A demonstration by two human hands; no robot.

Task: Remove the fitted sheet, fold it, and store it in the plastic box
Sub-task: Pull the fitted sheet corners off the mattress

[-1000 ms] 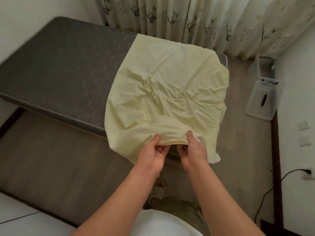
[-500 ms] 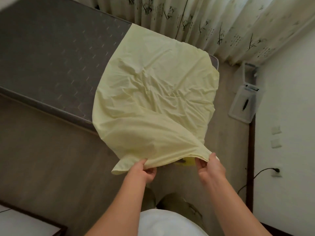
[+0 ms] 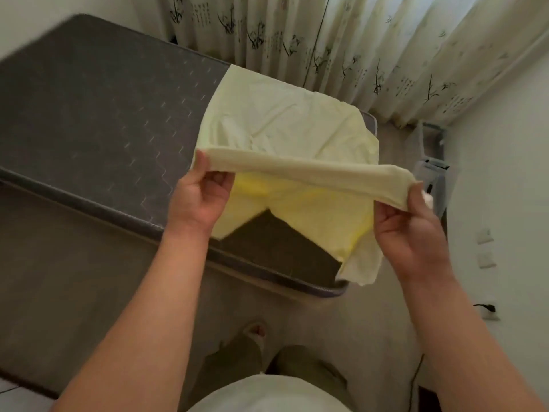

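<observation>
The pale yellow fitted sheet (image 3: 285, 120) lies over the right end of the dark grey mattress (image 3: 98, 114). Its near edge is lifted and stretched taut between my hands above the mattress corner. My left hand (image 3: 199, 200) grips the left end of that edge. At the right end, my right hand (image 3: 413, 230) pinches the edge. Under the raised edge the sheet's underside and a bare mattress corner show. The clear plastic box (image 3: 430, 162) stands on the floor at the right, partly hidden behind the sheet and my right hand.
Patterned curtains (image 3: 341, 40) hang behind the bed. A white wall (image 3: 505, 173) with switches and a plugged socket (image 3: 488, 310) is at the right. Grey floor (image 3: 59, 278) runs along the near side of the bed. My feet are below.
My hands have moved apart and risen, pulling the sheet's near edge up into a taut band. The mattress corner under it is now uncovered.
</observation>
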